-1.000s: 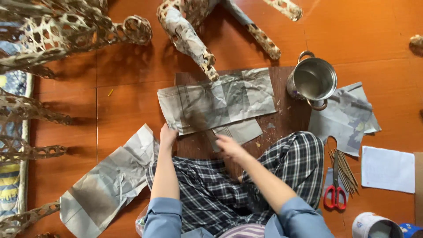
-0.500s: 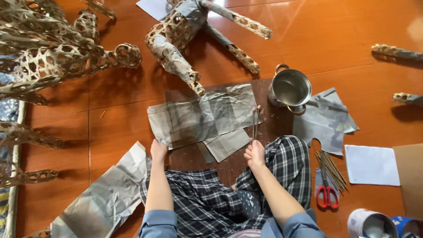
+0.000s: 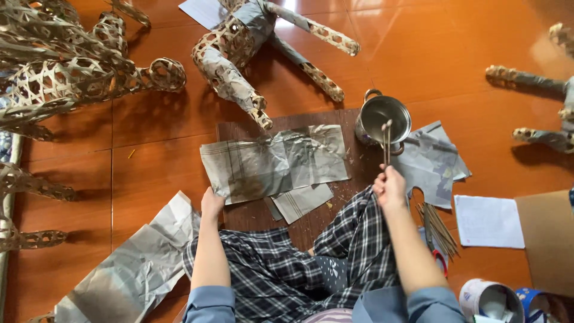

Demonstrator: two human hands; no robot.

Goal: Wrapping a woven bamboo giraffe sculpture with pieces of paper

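My right hand (image 3: pixel 389 186) grips a thin brush stick (image 3: pixel 386 142) upright, its tip over the small metal pot (image 3: pixel 382 120). My left hand (image 3: pixel 211 203) presses on the lower left corner of a crumpled grey newspaper sheet (image 3: pixel 275 161) spread over a dark wooden board (image 3: pixel 353 173). A smaller paper piece (image 3: pixel 304 201) lies under the sheet's near edge. Beyond the board lies a woven bamboo animal frame (image 3: pixel 239 66), partly covered with pasted paper. My plaid-trousered legs (image 3: pixel 311 263) are crossed below.
Woven bamboo frames (image 3: pixel 66 78) crowd the left side, with more bamboo legs (image 3: pixel 538 107) at the right. Torn newspaper (image 3: pixel 134 269) lies at lower left and another newspaper piece (image 3: pixel 433 164) right of the pot. Bamboo sticks (image 3: pixel 439 230), red scissors (image 3: pixel 440 260), white paper (image 3: pixel 488 221), cardboard (image 3: pixel 547 239) and tins (image 3: pixel 490 299) sit at right.
My right hand has moved from the paper sheet out to the right, carrying the brush stick up over the metal pot. My left hand has stayed on the sheet's corner.
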